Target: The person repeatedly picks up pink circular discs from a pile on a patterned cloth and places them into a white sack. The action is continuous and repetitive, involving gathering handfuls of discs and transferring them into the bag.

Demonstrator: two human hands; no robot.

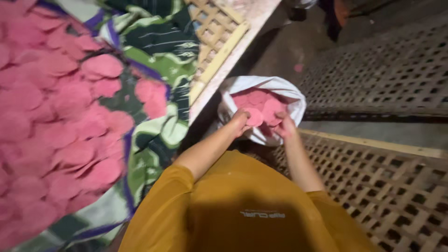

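A white sack (280, 88) stands open on the floor in front of me, filled with round pink discs (252, 99). My left hand (240, 122) and my right hand (283, 126) reach into its mouth together, and both close on a pink disc (256, 116) or a small stack of them at the near rim. Many more pink discs (51, 121) lie spread in overlapping rows on a green, white and purple patterned cloth (161, 51) to my left.
A wooden lattice frame (215, 32) lies under the cloth's far edge. More lattice racks lie at the right (401, 186) and farther back (392, 70). A stray pink scrap (298, 67) lies on the grey floor. My mustard shirt (242, 210) fills the lower view.
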